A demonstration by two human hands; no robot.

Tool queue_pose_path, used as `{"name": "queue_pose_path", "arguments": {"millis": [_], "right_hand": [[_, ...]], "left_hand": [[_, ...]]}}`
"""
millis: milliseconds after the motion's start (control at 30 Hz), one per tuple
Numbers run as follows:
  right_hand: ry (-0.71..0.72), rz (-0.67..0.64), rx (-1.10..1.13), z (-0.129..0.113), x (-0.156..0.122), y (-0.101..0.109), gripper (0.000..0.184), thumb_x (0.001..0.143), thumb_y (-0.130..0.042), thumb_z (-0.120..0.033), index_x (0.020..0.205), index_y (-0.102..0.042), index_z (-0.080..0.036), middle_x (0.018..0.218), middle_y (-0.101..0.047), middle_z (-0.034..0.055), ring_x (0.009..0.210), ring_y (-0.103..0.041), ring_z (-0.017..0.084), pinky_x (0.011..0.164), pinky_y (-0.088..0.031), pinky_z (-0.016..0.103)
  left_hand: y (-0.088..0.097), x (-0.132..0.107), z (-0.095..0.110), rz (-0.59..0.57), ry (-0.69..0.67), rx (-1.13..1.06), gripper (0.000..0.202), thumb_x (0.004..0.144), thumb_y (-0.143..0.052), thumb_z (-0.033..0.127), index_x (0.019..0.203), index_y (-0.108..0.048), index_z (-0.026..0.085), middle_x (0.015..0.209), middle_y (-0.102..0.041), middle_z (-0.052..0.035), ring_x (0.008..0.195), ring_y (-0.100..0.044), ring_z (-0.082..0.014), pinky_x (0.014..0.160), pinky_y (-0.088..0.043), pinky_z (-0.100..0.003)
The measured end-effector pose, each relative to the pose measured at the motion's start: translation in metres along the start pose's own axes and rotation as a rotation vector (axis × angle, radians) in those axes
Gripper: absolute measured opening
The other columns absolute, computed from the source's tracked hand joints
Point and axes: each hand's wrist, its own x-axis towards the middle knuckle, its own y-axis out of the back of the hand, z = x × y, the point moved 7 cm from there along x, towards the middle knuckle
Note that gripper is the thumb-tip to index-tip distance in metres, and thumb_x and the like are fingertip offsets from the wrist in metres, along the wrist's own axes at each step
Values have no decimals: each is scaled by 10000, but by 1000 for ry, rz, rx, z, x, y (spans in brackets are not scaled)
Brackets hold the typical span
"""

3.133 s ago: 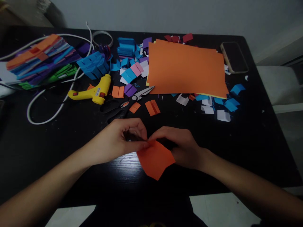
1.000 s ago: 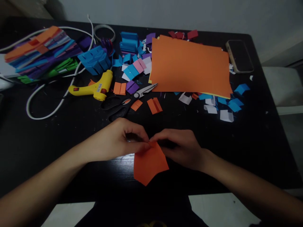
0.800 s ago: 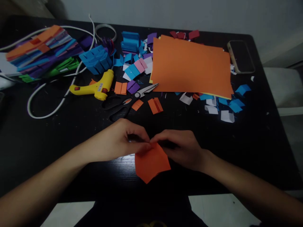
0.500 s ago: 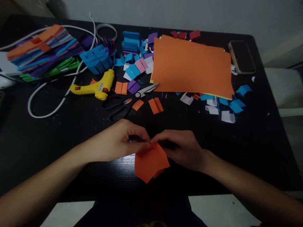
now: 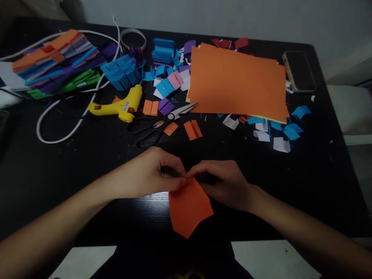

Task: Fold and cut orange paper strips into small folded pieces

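Note:
A small piece of orange paper [image 5: 189, 209] hangs over the near part of the black table [image 5: 72, 162], pinched at its top edge by both hands. My left hand [image 5: 151, 174] grips the top left corner with thumb and fingers closed. My right hand [image 5: 223, 182] pinches the top right corner, fingers curled. The two sets of fingertips almost touch above the paper.
Black scissors [image 5: 157, 126] and a yellow glue gun [image 5: 122, 107] with a white cord [image 5: 58, 135] lie beyond the hands. A large orange sheet [image 5: 238, 83], a phone [image 5: 299, 71], scattered folded paper bits [image 5: 279, 131] and a multicoloured folded stack [image 5: 55, 62] fill the far side.
The orange paper has swung and shifted slightly in my fingers and now hangs a bit lower and to the right. Both hands stay in the same place, still pinching it.

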Motion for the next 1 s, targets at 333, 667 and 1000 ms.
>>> {"name": "queue_pose_path", "arguments": {"millis": [333,667,1000], "right_hand": [[-25,8,-5,0,0,1,100,938,-765,-190,1031,-731,-174,903,-808,-6,762,-767,79,691,-571,114],[-4,-17,-9,1,-1,1,107,926,-772,-161,1023,-726,-159,893,-790,1,752,-744,81,683,-552,133],[-17,-13,-10,0,0,0,91,941,-755,-173,1026,-721,-174,892,-794,4,752,-750,94,663,-560,154]], "left_hand": [[-1,-1,-1,16,-41,-5,142,918,-685,275,891,-800,196,721,-714,41,634,-561,-80,549,-404,-161],[7,-3,1,-15,25,30,159,905,-667,272,925,-807,201,746,-726,24,655,-593,-107,570,-435,-182],[7,-4,6,-13,-9,15,117,864,-664,177,881,-779,185,775,-757,38,676,-657,-94,610,-489,-155]]}}
